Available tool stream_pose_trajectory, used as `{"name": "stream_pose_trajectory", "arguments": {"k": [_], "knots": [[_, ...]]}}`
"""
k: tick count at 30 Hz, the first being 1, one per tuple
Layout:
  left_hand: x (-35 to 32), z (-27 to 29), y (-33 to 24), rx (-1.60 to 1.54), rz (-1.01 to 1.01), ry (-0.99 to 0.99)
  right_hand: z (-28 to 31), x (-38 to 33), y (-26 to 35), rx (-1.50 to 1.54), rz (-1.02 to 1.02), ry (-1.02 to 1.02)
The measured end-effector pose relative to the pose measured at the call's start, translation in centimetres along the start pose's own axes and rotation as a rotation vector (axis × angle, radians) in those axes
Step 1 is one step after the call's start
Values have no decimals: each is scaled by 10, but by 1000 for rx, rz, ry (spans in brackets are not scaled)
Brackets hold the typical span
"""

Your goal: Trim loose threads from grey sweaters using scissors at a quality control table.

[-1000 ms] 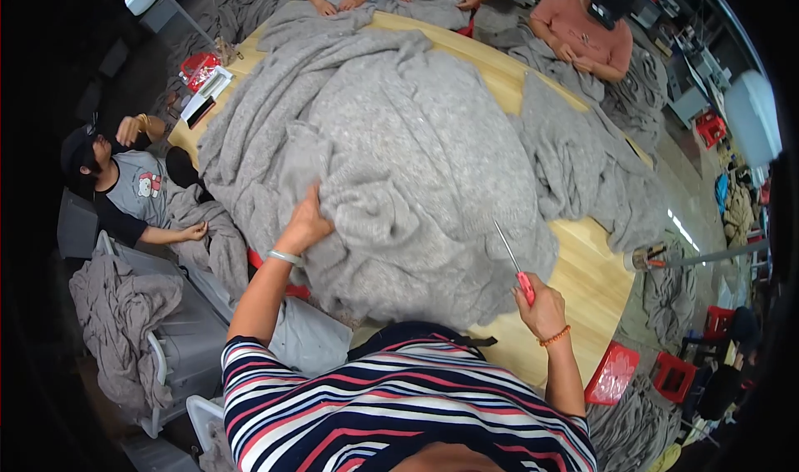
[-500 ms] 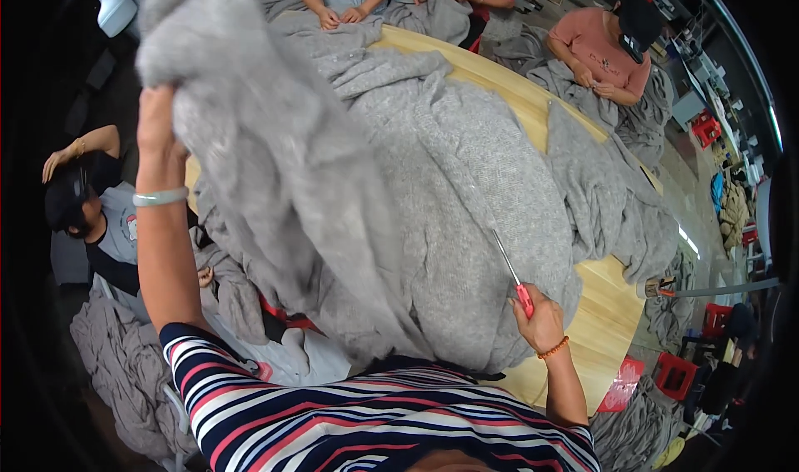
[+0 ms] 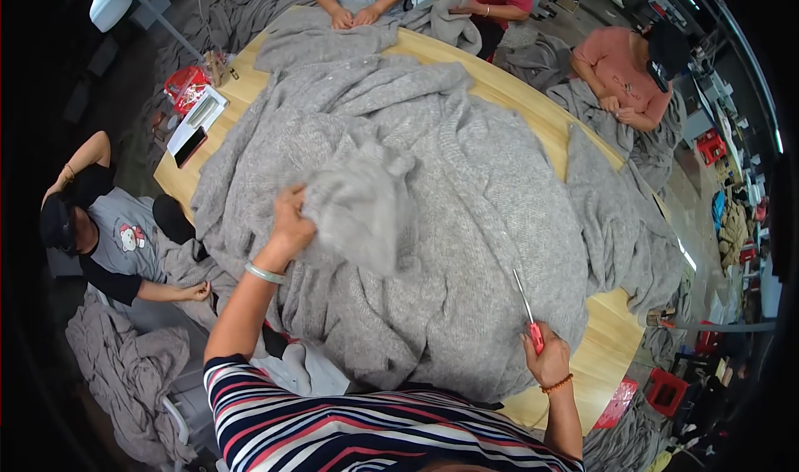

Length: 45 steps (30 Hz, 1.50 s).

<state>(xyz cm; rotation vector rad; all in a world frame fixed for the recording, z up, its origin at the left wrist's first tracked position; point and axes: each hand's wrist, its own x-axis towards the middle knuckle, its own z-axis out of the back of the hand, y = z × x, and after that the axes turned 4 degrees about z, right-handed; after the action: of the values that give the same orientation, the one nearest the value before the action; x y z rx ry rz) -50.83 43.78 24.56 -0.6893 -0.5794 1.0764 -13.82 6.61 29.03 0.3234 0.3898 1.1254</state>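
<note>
A big heap of grey knit fabric (image 3: 474, 305) covers most of the pale wooden table (image 3: 612, 322) in front of me. Over its left-middle part, my left hand (image 3: 291, 222) grips a bunched piece of the grey knit (image 3: 362, 206), which is smeared by motion. Near the table's right front, my right hand (image 3: 549, 360) is closed round a red-handled tool with a thin metal shaft (image 3: 537, 337). The shaft points away from me and lies over the knit; I cannot tell what shape its tip has.
Several people sit round the table handling grey knit, one person (image 3: 125, 231) close on my left. A phone (image 3: 191, 147), a white box (image 3: 206, 114) and a red basket (image 3: 186, 87) are at the far left edge. A white lamp (image 3: 110, 4) hangs beyond. Red stools (image 3: 667, 391) stand at right.
My left hand has come down and to the right from high at the left, bringing the lifted knit onto the heap. The right hand still holds the tool and has barely moved.
</note>
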Motion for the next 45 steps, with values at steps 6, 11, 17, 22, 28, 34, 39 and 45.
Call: {"name": "stream_pose_trajectory", "arguments": {"k": [6,11,17,22,28,34,39,45], "knots": [[-19,-8,75,-623,467,57,-3,7,-3,5,12,29],[-19,-32,38,-997,784,211,-9,12,1,-12,-11,59],[-3,2,-26,-1242,579,164,-6,16,6,-19,-17,55],[104,72,-70,-1194,450,-125,-6,15,12,-54,-55,43],[264,147,-94,-1272,-92,-468,-3,14,27,-88,-76,33],[268,119,-135,-1263,-243,-429,-4,12,26,-93,-121,6],[198,25,-98,-997,188,-73,-9,15,24,-87,-158,-14],[180,-50,-12,-867,463,238,-9,14,24,-64,-101,-6]]}}
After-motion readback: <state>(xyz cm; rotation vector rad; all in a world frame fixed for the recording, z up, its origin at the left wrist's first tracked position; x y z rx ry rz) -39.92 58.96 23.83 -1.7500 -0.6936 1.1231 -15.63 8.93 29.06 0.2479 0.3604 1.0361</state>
